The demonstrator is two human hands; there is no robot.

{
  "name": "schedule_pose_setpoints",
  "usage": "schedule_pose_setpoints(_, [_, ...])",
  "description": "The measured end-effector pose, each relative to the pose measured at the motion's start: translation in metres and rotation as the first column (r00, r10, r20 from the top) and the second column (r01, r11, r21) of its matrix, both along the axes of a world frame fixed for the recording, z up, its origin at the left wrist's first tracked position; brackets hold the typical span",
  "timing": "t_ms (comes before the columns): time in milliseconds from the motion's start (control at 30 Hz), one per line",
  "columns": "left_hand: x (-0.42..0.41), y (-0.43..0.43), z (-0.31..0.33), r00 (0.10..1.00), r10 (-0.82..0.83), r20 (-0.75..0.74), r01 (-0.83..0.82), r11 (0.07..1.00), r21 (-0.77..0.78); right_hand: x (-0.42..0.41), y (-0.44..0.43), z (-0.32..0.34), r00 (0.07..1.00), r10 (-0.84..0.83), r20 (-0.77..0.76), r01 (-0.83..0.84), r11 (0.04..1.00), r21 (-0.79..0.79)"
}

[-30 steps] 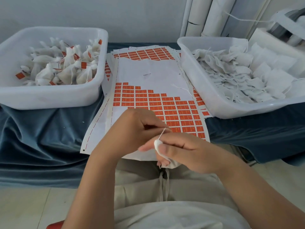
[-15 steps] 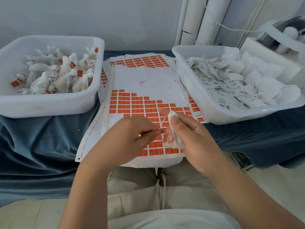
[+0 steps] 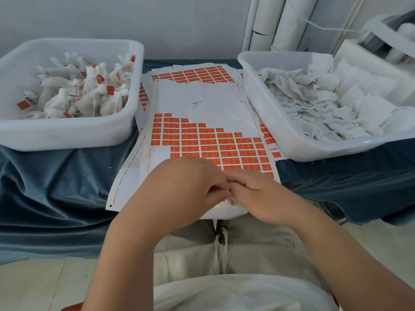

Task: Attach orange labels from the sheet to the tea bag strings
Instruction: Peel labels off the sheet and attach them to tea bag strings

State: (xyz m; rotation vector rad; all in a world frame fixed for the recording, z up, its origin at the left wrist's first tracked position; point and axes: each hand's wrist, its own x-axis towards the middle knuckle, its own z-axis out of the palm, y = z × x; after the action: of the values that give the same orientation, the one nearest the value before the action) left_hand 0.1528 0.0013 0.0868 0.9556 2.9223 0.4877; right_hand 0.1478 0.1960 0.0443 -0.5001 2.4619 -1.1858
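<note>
A white sheet of orange labels (image 3: pixel 215 142) lies on the blue cloth between two tubs, its upper part peeled bare. My left hand (image 3: pixel 190 185) and my right hand (image 3: pixel 258 196) meet over the sheet's near edge, fingers curled together. Between them only a sliver of the white tea bag (image 3: pixel 232 201) shows under my right fingers. Its string is hidden, and I cannot see whether my left fingers pinch it.
A white tub (image 3: pixel 67 135) on the left holds labelled tea bags (image 3: pixel 85 93). Another white tub (image 3: pixel 269 122) on the right holds unlabelled tea bags (image 3: pixel 325 104). More label sheets (image 3: pixel 193 74) lie behind. White tubes (image 3: pixel 269 23) lean on the wall. Blue cloth (image 3: pixel 56 187) covers the table.
Both hands dropped toward the sheet's near edge and closed together. The tea bag, held up in plain view before, is now almost hidden under my right fingers.
</note>
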Motion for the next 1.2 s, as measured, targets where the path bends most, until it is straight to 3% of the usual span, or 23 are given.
schedule_pose_setpoints(167, [-0.008,-0.018,-0.013,0.983,0.028,-0.181,0.029,0.952,0.306,-0.001,0.009,0.01,0.99,0.124,0.073,-0.123,0.992,-0.014])
schedule_pose_setpoints(367, [-0.017,-0.013,-0.025,0.995,0.089,-0.05,-0.039,0.782,0.622,0.001,0.013,0.006,0.971,0.202,0.127,-0.153,0.935,-0.319])
schedule_pose_setpoints(533, [-0.019,-0.011,-0.029,0.994,0.076,-0.078,-0.015,0.804,0.595,-0.008,0.011,-0.011,0.976,0.157,0.154,-0.025,0.773,-0.634])
schedule_pose_setpoints(700, [-0.011,0.0,-0.025,0.984,0.175,-0.035,-0.09,0.654,0.751,-0.012,0.008,-0.015,0.956,0.236,0.176,-0.001,0.602,-0.799])
schedule_pose_setpoints(833, [-0.008,0.001,-0.021,0.976,0.171,-0.133,-0.026,0.703,0.711,-0.012,0.006,-0.012,0.939,0.282,0.195,0.028,0.503,-0.864])
schedule_pose_setpoints(1000, [-0.011,-0.008,-0.02,0.975,0.0,-0.221,0.138,0.783,0.607,-0.012,0.008,-0.009,0.932,0.273,0.238,0.062,0.528,-0.847])
schedule_pose_setpoints(1200, [-0.012,-0.01,-0.023,0.962,0.024,-0.273,0.129,0.839,0.528,-0.01,0.011,-0.006,0.958,0.173,0.227,0.051,0.679,-0.732])
